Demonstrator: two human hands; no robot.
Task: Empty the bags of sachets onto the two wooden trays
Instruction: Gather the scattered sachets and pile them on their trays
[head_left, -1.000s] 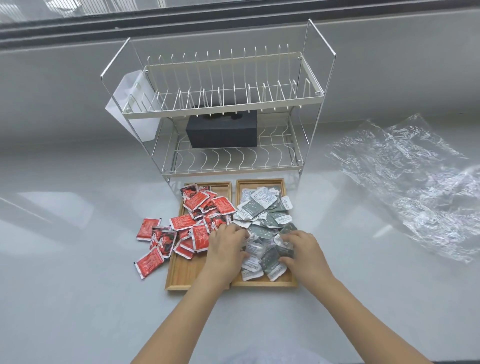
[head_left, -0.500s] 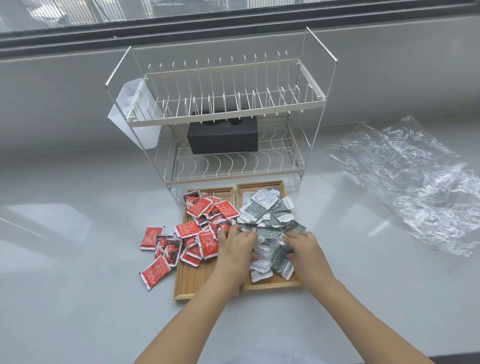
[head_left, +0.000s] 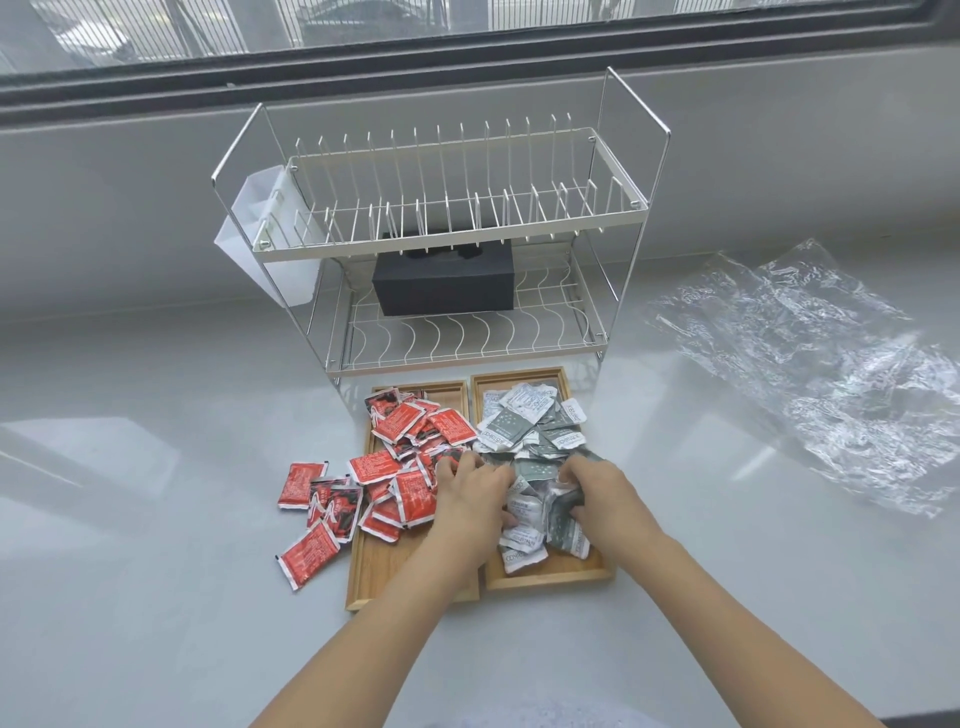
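Two wooden trays are set side by side on the pale counter (head_left: 156, 597), directly in front of a white wire dish rack (head_left: 447, 244). The left tray (head_left: 387, 577) carries red sachets (head_left: 410, 423); several of these have spilled over its left edge and lie loose on the counter. The right tray (head_left: 550, 574) carries a heap of grey and white sachets (head_left: 524, 421).

Both hands are laid on the grey and white heap at the near half of the right tray. The left hand (head_left: 475, 499) is placed palm down across the seam between the two trays, fingers curled into the sachets at the heap's left side. The right hand (head_left: 605, 493) is pressed on the heap's right side, fingers bent around crumpled sachets. Whether any sachet is actually pinched in either hand cannot be told, as the fingertips are buried in the pile.

A black box (head_left: 444, 288) stands on the rack's lower shelf. Emptied clear plastic bags (head_left: 810, 364) lie flattened on the counter well to the right, apart from both hands and both trays.
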